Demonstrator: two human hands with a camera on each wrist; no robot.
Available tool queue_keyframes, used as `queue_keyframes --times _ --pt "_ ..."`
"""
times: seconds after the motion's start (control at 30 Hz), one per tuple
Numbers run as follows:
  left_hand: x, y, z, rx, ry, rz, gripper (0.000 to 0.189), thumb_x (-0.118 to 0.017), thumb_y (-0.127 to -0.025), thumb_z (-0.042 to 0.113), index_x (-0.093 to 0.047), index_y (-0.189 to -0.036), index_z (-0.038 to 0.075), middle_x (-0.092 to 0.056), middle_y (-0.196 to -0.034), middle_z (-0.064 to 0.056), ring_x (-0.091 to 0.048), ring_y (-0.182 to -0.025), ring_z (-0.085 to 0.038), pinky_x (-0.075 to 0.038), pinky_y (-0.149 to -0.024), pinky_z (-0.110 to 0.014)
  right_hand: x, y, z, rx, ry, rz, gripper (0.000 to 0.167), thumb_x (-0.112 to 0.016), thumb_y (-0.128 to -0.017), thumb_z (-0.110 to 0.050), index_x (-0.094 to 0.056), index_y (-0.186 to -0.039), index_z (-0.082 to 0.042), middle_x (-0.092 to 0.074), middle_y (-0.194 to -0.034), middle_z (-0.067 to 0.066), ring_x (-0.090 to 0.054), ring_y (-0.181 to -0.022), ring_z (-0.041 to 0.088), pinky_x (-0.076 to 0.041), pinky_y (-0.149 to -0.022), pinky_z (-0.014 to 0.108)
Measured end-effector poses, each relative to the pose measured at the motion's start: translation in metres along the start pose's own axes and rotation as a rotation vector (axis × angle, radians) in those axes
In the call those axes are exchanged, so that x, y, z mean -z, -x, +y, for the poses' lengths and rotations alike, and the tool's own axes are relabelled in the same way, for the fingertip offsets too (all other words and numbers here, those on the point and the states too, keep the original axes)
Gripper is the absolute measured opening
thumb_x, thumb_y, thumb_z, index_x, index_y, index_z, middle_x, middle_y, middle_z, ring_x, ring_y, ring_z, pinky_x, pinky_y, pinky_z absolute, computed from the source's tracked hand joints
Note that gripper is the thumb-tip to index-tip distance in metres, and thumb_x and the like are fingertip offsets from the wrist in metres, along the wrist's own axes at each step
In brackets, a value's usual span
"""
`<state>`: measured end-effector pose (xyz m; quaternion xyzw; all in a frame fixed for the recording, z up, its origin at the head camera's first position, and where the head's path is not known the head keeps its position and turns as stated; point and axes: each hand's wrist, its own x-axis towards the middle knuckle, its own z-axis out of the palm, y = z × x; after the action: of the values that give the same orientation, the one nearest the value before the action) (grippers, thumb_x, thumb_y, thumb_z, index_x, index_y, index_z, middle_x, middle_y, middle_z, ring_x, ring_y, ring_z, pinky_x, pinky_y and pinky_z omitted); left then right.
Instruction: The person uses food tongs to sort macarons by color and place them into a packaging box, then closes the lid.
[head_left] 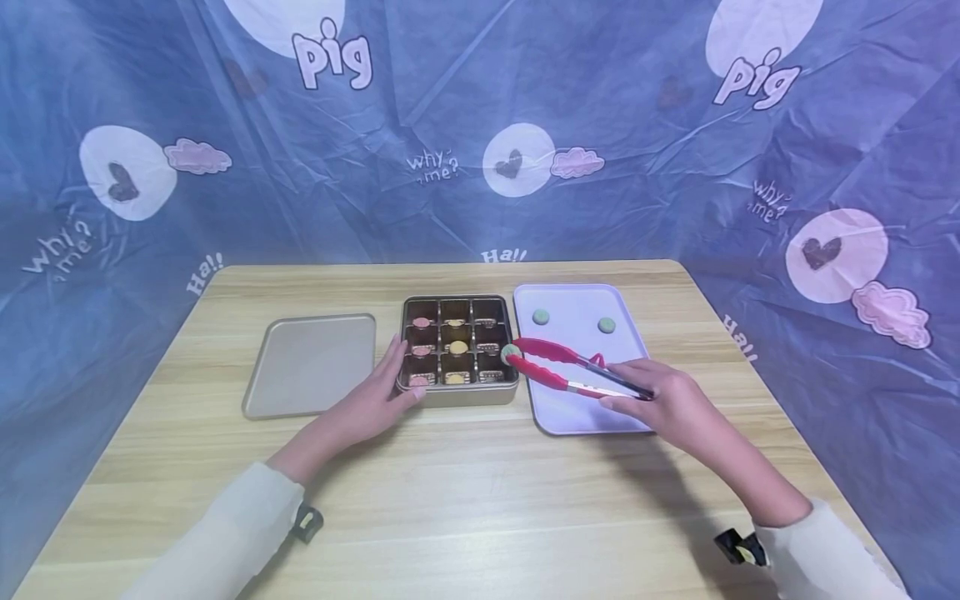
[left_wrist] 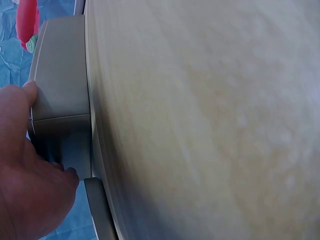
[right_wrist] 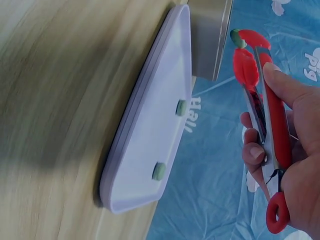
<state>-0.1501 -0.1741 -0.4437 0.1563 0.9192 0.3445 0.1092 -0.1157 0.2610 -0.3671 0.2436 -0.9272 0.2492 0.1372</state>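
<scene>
My right hand (head_left: 671, 400) grips red-tipped metal tongs (head_left: 551, 379). Between the tong tips is a round green cookie (head_left: 511, 352), held just above the right rim of a metal tin (head_left: 465, 397). A brown divided insert lines the tin. Pink cookies (head_left: 422, 322) sit in its left column and yellow cookies (head_left: 458, 347) in its middle column; bare insert shows in the right column. At the tin's front left corner, my left hand (head_left: 375, 404) holds the tin, thumb on the front and fingers along the left side. Two more green cookies (right_wrist: 159, 171) lie on a lilac tray (head_left: 585, 415).
A flat tin lid (head_left: 311, 367) lies to the left of the tin on the wooden table (head_left: 465, 500). The lilac tray stands close to the tin's right side. Blue printed cloth (head_left: 450, 100) hangs behind the table and along both sides.
</scene>
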Motion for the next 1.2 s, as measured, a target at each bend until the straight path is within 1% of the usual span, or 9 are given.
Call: queue_keyframes --times 0.17,0.23,0.43,0.7,0.9,0.97,1.03,1.1,1.2 --pt "0.000 0.000 0.000 0.002 0.002 -0.002 0.091 -0.047 -0.101 0.059 0.011 -0.162 0.024 0.019 -0.169 -0.004 -0.010 -0.154 -0.040 -0.015 -0.123 -0.057 -0.004 -0.002 -0.006 -0.016 -0.004 -0.036 0.053 -0.090 -0.073 -0.017 -0.073 -0.121 -0.002 -0.075 -0.109 0.012 -0.071 -0.096 0.027 -0.060 -0.078 0.043" --pt "0.000 0.000 0.000 -0.001 0.001 -0.004 0.091 -0.047 -0.101 0.058 0.011 -0.162 0.024 0.018 -0.169 -0.005 -0.009 -0.154 -0.040 -0.015 -0.123 -0.058 -0.006 -0.002 -0.008 -0.037 -0.008 -0.055 0.053 -0.090 -0.074 -0.018 -0.073 -0.122 -0.002 -0.075 -0.110 0.013 -0.071 -0.098 0.028 -0.060 -0.080 0.047" --pt "0.000 -0.001 0.000 -0.001 0.004 -0.008 0.092 -0.047 -0.101 0.059 0.012 -0.162 0.024 0.019 -0.169 -0.005 -0.007 -0.155 -0.039 -0.014 -0.124 -0.057 -0.006 -0.002 -0.009 -0.086 -0.014 -0.082 0.054 -0.087 -0.079 -0.026 -0.071 -0.125 -0.003 -0.073 -0.114 0.015 -0.070 -0.101 0.031 -0.059 -0.082 0.050" --pt "-0.001 -0.001 0.000 -0.002 0.004 -0.003 0.092 -0.047 -0.101 0.059 0.012 -0.162 0.024 0.019 -0.169 -0.005 -0.009 -0.154 -0.040 -0.014 -0.124 -0.057 -0.004 -0.001 -0.006 -0.086 0.008 -0.060 0.055 -0.088 -0.078 -0.025 -0.071 -0.125 -0.004 -0.074 -0.114 0.014 -0.070 -0.101 0.030 -0.059 -0.081 0.049" --pt "-0.001 0.000 -0.002 -0.010 0.008 -0.004 0.093 -0.046 -0.100 0.062 0.011 -0.162 0.022 0.019 -0.169 -0.006 -0.009 -0.154 -0.040 -0.015 -0.124 -0.057 0.000 0.001 -0.002 -0.078 0.017 -0.020 0.054 -0.089 -0.077 -0.025 -0.072 -0.124 -0.002 -0.074 -0.111 0.016 -0.070 -0.093 0.028 -0.059 -0.073 0.042" --pt "-0.001 -0.001 -0.002 -0.011 0.008 -0.004 0.094 -0.046 -0.099 0.063 0.011 -0.162 0.022 0.019 -0.169 -0.006 -0.010 -0.154 -0.041 -0.015 -0.123 -0.058 0.002 0.001 0.002 -0.094 0.021 -0.008 0.055 -0.089 -0.077 -0.024 -0.072 -0.123 -0.001 -0.074 -0.112 0.019 -0.070 -0.095 0.032 -0.060 -0.075 0.045" --pt "0.000 -0.001 -0.002 -0.009 0.009 -0.003 0.094 -0.046 -0.099 0.064 0.011 -0.162 0.023 0.019 -0.169 -0.006 -0.010 -0.154 -0.040 -0.015 -0.123 -0.058 0.004 0.002 0.006 -0.125 0.028 -0.004 0.056 -0.089 -0.077 -0.024 -0.071 -0.124 0.000 -0.072 -0.115 0.023 -0.070 -0.101 0.039 -0.059 -0.082 0.053" --pt "0.000 0.000 -0.001 -0.008 0.007 -0.003 0.095 -0.046 -0.099 0.064 0.011 -0.162 0.023 0.018 -0.169 -0.006 -0.010 -0.154 -0.040 -0.015 -0.123 -0.058 0.006 0.003 0.012 -0.162 0.043 -0.010 0.058 -0.088 -0.078 -0.024 -0.069 -0.126 0.001 -0.070 -0.119 0.028 -0.067 -0.108 0.046 -0.056 -0.089 0.061" --pt "0.001 0.000 0.000 -0.007 0.007 -0.002 0.094 -0.046 -0.099 0.064 0.011 -0.162 0.023 0.018 -0.169 -0.005 -0.010 -0.154 -0.040 -0.015 -0.123 -0.058 0.007 0.003 0.026 -0.224 0.068 -0.018 0.060 -0.086 -0.081 -0.027 -0.067 -0.129 0.003 -0.068 -0.121 0.030 -0.065 -0.110 0.050 -0.053 -0.091 0.065"
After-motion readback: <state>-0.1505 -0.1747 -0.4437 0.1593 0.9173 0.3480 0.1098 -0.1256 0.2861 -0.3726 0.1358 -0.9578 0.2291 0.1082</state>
